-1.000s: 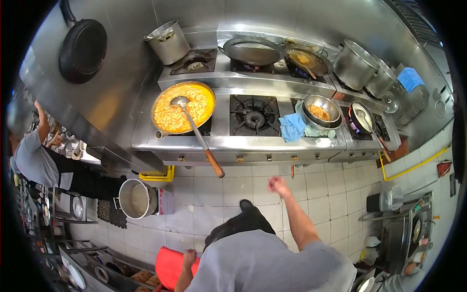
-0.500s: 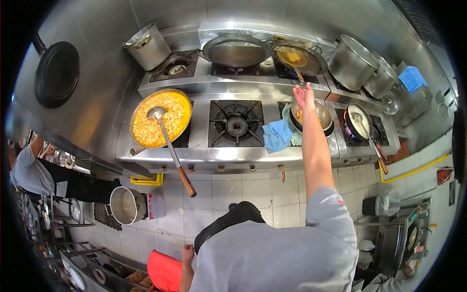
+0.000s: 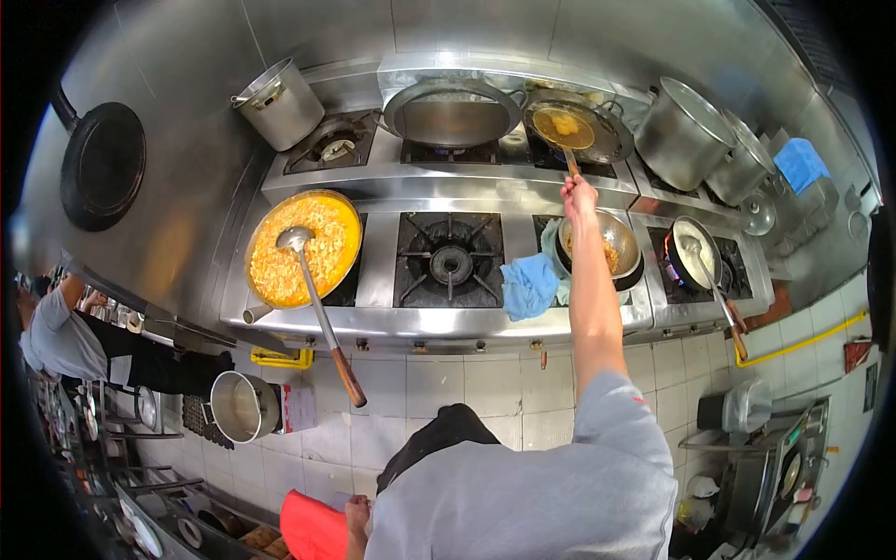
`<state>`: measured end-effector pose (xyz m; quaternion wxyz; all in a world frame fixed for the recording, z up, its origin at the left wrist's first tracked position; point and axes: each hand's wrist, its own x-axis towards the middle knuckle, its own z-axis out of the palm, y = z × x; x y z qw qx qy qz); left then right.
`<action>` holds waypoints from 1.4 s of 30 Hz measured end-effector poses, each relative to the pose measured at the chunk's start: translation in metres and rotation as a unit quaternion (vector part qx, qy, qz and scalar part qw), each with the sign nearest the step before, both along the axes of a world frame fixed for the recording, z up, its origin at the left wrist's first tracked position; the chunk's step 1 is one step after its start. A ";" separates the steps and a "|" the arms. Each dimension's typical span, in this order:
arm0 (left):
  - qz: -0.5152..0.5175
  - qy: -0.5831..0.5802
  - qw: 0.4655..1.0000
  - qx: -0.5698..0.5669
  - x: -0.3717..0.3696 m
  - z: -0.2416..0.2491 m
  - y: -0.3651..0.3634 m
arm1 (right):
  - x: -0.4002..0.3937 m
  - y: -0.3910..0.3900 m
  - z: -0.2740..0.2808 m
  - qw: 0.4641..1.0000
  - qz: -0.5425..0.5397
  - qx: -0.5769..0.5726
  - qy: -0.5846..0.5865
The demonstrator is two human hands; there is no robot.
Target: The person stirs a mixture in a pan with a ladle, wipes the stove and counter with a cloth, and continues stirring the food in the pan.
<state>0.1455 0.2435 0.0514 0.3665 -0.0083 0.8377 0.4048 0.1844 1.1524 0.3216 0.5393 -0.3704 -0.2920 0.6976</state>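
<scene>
My right hand [image 3: 579,194] is closed around the wooden end of a skimmer [image 3: 572,161]. The skimmer's round yellowish head lies over a pan [image 3: 609,140] on the rear burner, with something golden in it. Below my right forearm, a metal strainer bowl [image 3: 618,241] with bits of food rests in a dark pan. A blue cloth [image 3: 529,286] lies left of it. My left hand [image 3: 357,513] is low by my side, fingers curled, near a red object [image 3: 311,525]; what it holds, if anything, is hidden.
A wide pan of orange-yellow food [image 3: 271,210] holds a ladle [image 3: 322,317] whose handle overhangs the stove front. A flame burns under the pan of white liquid [image 3: 684,266] at right. Tall pots [image 3: 684,135] stand behind. Another person [image 3: 70,336] works at left.
My right hand has gone from open fingers below the skimmer's handle to a grip on it. The view has shifted slightly. My left hand stays low.
</scene>
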 end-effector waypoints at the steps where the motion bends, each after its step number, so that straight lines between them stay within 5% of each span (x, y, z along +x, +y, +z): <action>1: -0.006 0.004 1.000 0.000 0.000 0.005 0.009 | -0.001 -0.005 0.001 1.000 -0.003 0.007 0.000; 21: -0.051 0.017 0.998 -0.029 0.000 0.005 0.051 | 0.007 -0.029 -0.018 0.998 -0.009 0.034 0.042; 24: -0.004 -0.030 0.997 0.074 0.002 -0.059 0.020 | 0.005 -0.027 -0.020 0.999 -0.013 0.020 0.043; 30: 0.011 -0.027 0.999 0.023 0.012 -0.071 0.011 | 0.003 -0.031 -0.025 0.998 -0.001 0.038 0.054; 36: -0.047 0.009 0.997 -0.058 0.013 -0.030 0.028 | 0.003 -0.031 -0.024 0.997 -0.004 0.032 0.065; 39: -0.063 0.062 0.992 -0.090 0.007 -0.054 0.019 | 0.004 -0.026 -0.024 0.998 -0.001 0.026 0.049; 42: -0.063 0.035 0.995 -0.068 0.006 -0.003 0.041 | 0.005 -0.026 -0.022 0.999 0.007 0.029 0.041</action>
